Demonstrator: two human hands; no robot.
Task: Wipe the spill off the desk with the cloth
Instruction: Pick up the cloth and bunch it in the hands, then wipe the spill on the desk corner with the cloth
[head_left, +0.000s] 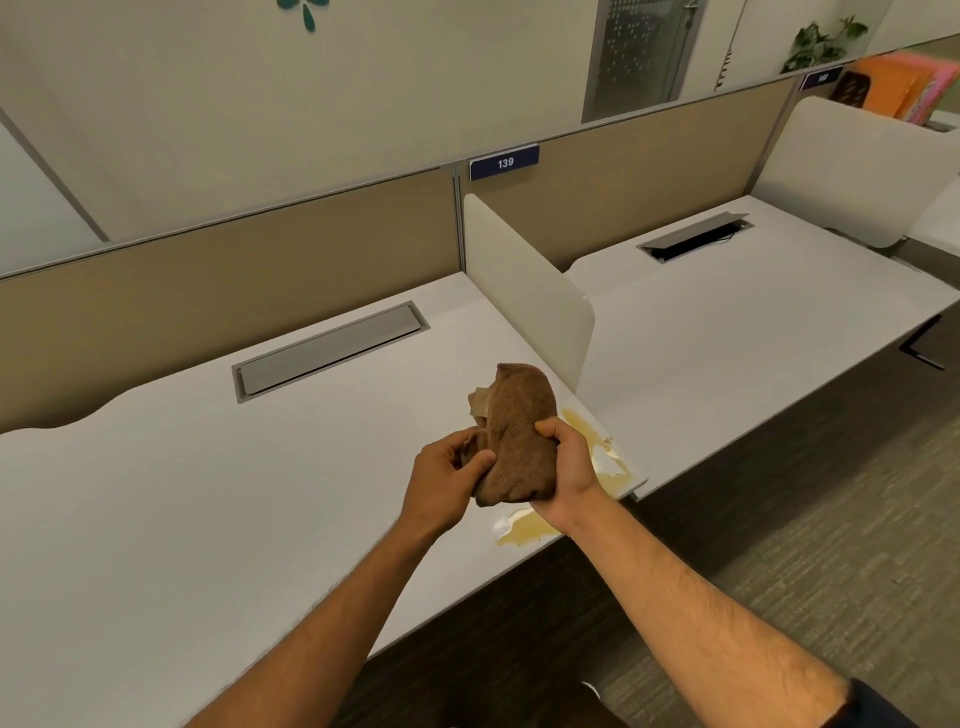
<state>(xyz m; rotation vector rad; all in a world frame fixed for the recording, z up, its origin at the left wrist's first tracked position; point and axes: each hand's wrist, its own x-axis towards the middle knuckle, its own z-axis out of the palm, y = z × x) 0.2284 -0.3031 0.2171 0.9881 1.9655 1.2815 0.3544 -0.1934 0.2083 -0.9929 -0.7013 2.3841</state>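
Observation:
A bunched brown cloth (519, 436) is held above the white desk (208, 493), near its front right corner. My left hand (447, 483) grips the cloth's lower left side. My right hand (569, 467) grips its right side. A yellowish spill (524, 530) lies on the desk below the cloth, close to the front edge. More of the spill (597, 441) spreads to the right behind my right hand, partly hidden by it. The cloth does not touch the desk.
A white divider panel (524, 291) stands just behind the cloth, between this desk and the neighbouring desk (753, 322). A grey cable tray lid (327, 348) is set into the desk at the back. Tan partitions (234, 280) run along the rear. Carpeted floor (779, 545) lies below right.

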